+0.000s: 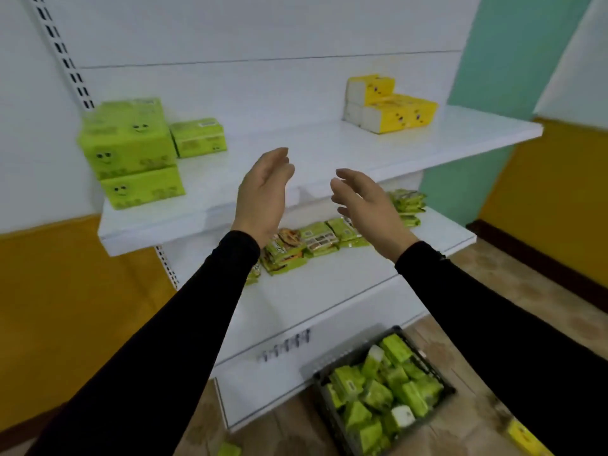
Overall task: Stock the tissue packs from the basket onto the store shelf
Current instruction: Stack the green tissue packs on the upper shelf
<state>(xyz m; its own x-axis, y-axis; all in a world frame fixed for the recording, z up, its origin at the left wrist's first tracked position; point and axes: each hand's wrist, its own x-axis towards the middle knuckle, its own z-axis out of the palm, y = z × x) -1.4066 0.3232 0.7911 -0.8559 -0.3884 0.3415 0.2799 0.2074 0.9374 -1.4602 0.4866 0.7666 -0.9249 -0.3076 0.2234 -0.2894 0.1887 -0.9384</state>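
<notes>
Neither grip holds anything: the left hand [263, 189] and the right hand [365, 202] are raised side by side at the centre of the frame, palms turned toward each other, fingers loosely extended and apart, in front of the edge of the upper shelf [296, 179]. Both arms wear black sleeves [184, 324].

On that white shelf, at the upper left of the frame, green tissue packs [128, 143] with smiling faces stand stacked, with a smaller green pack [199, 137] just beside them on the right. At the upper right, yellow tissue packs [388, 103] are piled against the back panel.

Below the hands, the lower shelf [312, 297] carries a row of flat green packets [306, 245], partly hidden by the wrists.

At the lower right of the frame, a dark basket [332, 413] sits on the wooden floor [493, 284] against the shelf base, filled with jumbled green tissue packs [381, 393]. One more green pack [228, 449] lies on the floor at the bottom edge, and a yellow pack [523, 434] shows at the lower right corner.
</notes>
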